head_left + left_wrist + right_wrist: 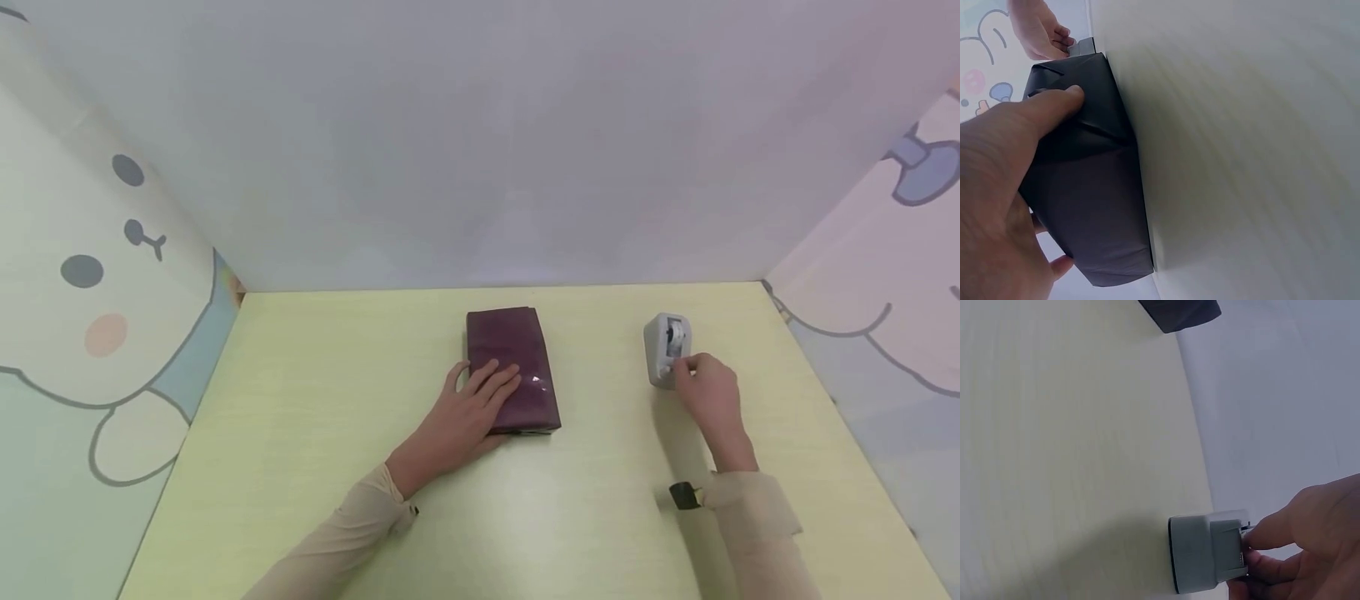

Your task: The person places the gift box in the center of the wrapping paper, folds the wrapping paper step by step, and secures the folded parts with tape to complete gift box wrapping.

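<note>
A box wrapped in glossy dark purple paper (506, 333) lies flat on the table. My left hand (453, 425) rests on it with fingers spread over the top, and the left wrist view shows the thumb (1063, 106) against the folded end. To the right stands a small grey tape dispenser (655, 354) holding a roll of tape (676, 336). At its front edge my right hand (711, 396) has thumb and fingertips pinched together where the tape comes out. The tape end itself is hidden by the fingers in the right wrist view.
The pale yellow tabletop (330, 358) meets a plain light wall (480, 167) along its back edge. Panels with cartoon animals (97, 250) flank it on both sides. A black device (683, 496) sits at the right cuff.
</note>
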Demonstrator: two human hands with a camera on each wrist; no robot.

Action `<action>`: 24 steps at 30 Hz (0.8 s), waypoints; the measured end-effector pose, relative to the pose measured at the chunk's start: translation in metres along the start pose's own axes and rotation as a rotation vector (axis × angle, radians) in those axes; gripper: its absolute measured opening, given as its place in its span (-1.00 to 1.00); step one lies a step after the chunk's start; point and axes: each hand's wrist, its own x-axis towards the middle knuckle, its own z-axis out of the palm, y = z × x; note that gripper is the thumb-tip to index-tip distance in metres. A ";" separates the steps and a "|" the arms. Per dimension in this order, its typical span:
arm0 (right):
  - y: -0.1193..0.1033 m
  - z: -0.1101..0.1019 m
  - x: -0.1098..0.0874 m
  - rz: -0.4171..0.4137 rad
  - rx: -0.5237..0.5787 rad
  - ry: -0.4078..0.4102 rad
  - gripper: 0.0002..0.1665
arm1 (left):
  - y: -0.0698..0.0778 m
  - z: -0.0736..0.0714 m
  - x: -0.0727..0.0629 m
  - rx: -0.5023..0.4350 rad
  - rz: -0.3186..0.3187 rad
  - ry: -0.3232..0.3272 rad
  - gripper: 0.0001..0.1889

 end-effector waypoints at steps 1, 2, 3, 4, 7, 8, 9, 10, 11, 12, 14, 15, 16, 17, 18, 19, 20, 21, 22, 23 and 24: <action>0.000 -0.002 0.000 0.003 0.000 -0.017 -0.38 | 0.000 0.000 0.000 0.000 0.000 0.001 -0.11; -0.001 -0.003 0.001 0.008 -0.001 -0.032 -0.37 | 0.000 -0.001 0.000 0.000 0.001 0.002 -0.11; -0.001 -0.004 0.001 0.013 -0.002 -0.043 -0.36 | 0.000 -0.001 0.001 -0.002 0.001 0.003 -0.11; -0.001 -0.006 0.001 0.019 -0.005 -0.055 -0.35 | 0.001 -0.001 0.001 -0.006 0.002 0.004 -0.11; 0.000 -0.010 0.001 0.032 -0.005 -0.080 -0.33 | 0.001 -0.002 0.002 -0.019 0.004 -0.001 -0.11; 0.000 -0.012 0.001 0.041 0.005 -0.096 -0.32 | 0.001 -0.001 0.002 -0.021 0.005 -0.003 -0.11; 0.000 -0.013 0.001 0.052 0.017 -0.112 -0.31 | 0.001 -0.001 0.002 -0.021 0.004 -0.005 -0.12; -0.001 -0.015 0.001 0.062 0.029 -0.127 -0.29 | 0.001 -0.001 0.002 -0.021 0.003 -0.006 -0.12; -0.001 -0.016 0.001 0.071 0.041 -0.142 -0.28 | 0.001 -0.001 0.002 -0.020 0.001 -0.006 -0.12; -0.002 -0.018 0.001 0.082 0.057 -0.156 -0.26 | 0.001 -0.001 0.001 -0.016 -0.001 -0.006 -0.11; -0.003 -0.018 0.001 0.100 0.079 -0.171 -0.24 | 0.001 -0.001 0.001 -0.010 -0.005 -0.004 -0.11; -0.002 -0.018 0.000 0.101 0.087 -0.166 -0.24 | 0.001 -0.001 0.001 -0.007 -0.006 -0.003 -0.11; -0.002 -0.017 -0.001 0.101 0.094 -0.157 -0.25 | 0.001 -0.001 0.000 -0.006 -0.007 -0.002 -0.11; 0.000 -0.016 -0.002 0.100 0.104 -0.146 -0.25 | 0.001 -0.001 0.000 -0.007 -0.007 -0.003 -0.11; 0.002 -0.014 -0.003 0.098 0.114 -0.129 -0.26 | 0.001 -0.001 0.000 -0.009 -0.007 -0.003 -0.11; 0.004 -0.013 -0.005 0.098 0.129 -0.114 -0.26 | 0.001 -0.001 0.001 -0.013 -0.005 0.000 -0.11; 0.006 -0.011 -0.007 0.099 0.148 -0.097 -0.27 | 0.001 -0.002 0.001 -0.018 -0.005 -0.001 -0.12; 0.008 -0.009 -0.009 0.100 0.166 -0.083 -0.27 | 0.001 -0.002 0.001 -0.021 -0.005 0.000 -0.12; 0.010 -0.007 -0.011 0.101 0.183 -0.069 -0.27 | 0.001 -0.002 0.001 -0.026 -0.006 -0.001 -0.12; 0.012 -0.005 -0.014 0.098 0.207 -0.053 -0.29 | 0.001 -0.003 0.001 -0.028 -0.006 0.000 -0.12; 0.014 -0.003 -0.016 0.100 0.233 -0.039 -0.33 | 0.001 -0.002 0.001 -0.029 -0.006 0.000 -0.12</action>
